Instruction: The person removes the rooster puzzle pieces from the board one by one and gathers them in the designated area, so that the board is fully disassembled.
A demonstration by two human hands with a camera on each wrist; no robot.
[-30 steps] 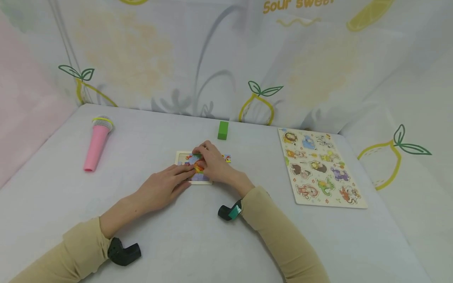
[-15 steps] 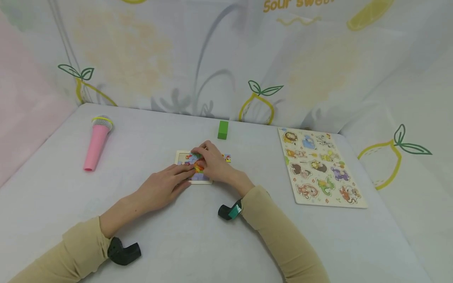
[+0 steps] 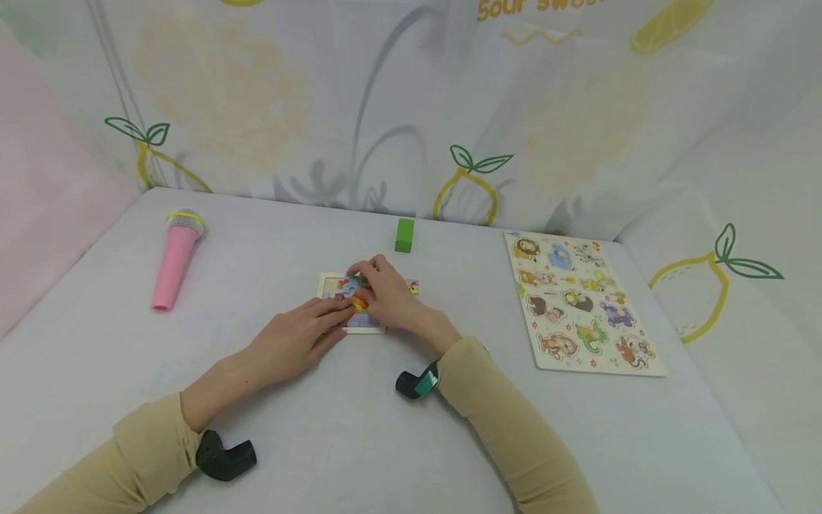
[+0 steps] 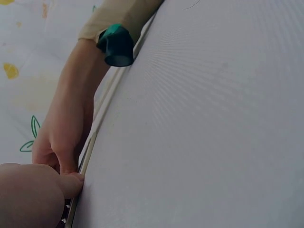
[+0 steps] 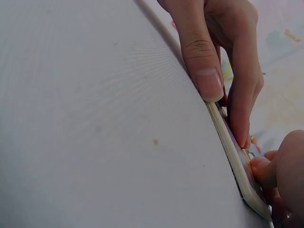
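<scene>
A small wooden jigsaw puzzle (image 3: 364,330) in a pale frame lies mid-table, partly covered by both hands. My left hand (image 3: 292,343) reaches over its left side with fingers fairly straight. In the right wrist view the left thumb (image 5: 209,85) presses the frame's near edge and a fingertip touches the picture. My right hand (image 3: 394,300) bends over the right side, thumb and fingers pinching a colourful puzzle piece (image 3: 350,284) at the upper part. In the right wrist view that piece (image 5: 254,142) rises above the board. Another colourful piece (image 3: 414,287) shows just beyond the right hand.
A green block (image 3: 404,235) stands behind the puzzle. To the right lies a wooden animal peg board (image 3: 584,307). A pink toy microphone (image 3: 175,268) lies at the left. A lemon-printed cloth (image 3: 411,107) hangs at the table's back edge.
Both hands stay at the puzzle in nearly the same pose. The right fingers shift very slightly over the upper piece; nothing else visibly moves.
</scene>
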